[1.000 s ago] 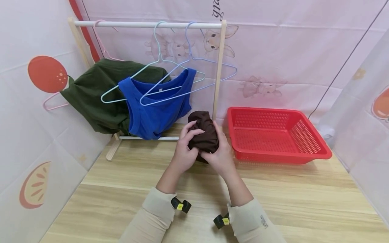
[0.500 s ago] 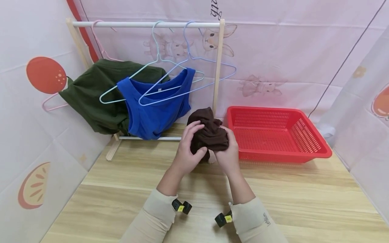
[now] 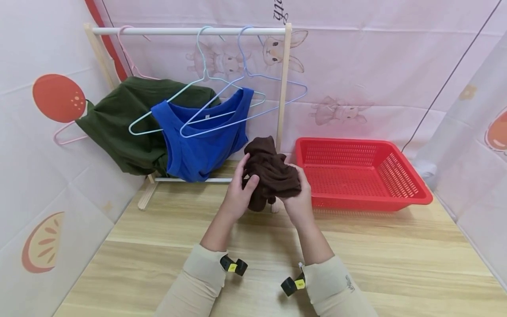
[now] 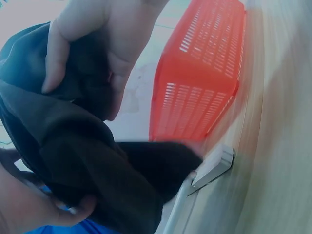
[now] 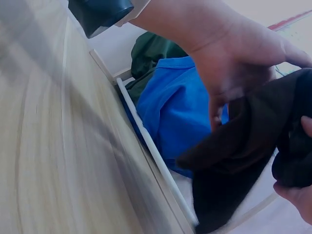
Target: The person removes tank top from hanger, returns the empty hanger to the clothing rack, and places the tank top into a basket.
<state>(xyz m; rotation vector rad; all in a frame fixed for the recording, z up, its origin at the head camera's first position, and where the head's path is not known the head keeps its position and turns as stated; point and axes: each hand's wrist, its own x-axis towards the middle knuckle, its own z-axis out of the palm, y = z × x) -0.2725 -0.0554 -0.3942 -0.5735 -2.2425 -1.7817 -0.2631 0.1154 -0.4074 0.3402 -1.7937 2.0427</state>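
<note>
A dark brown garment point(image 3: 271, 174), bunched into loose folds, is held up above the table between two hands. My left hand point(image 3: 236, 196) grips its left side, thumb in front and fingers behind. On the other side my right hand point(image 3: 299, 198) holds the garment's lower right edge, most of its fingers hidden behind the cloth. In the left wrist view a fold of the garment point(image 4: 97, 161) hangs down between the hands. The right wrist view shows the garment's loose end point(image 5: 234, 146) dangling over the rack's base.
Behind the hands stands a small rack point(image 3: 190, 31) with a blue tank top point(image 3: 210, 149) on a mint hanger, a dark green garment point(image 3: 138, 119) on a pink hanger, and a bare lavender hanger point(image 3: 244, 119). A red basket point(image 3: 356, 204) sits at right on the wooden table point(image 3: 376, 255).
The brown garment has gone from a compact bundle to a looser, wider one, with a part dropping lower. My right hand has shifted right, and the left thumb has moved up onto the cloth.
</note>
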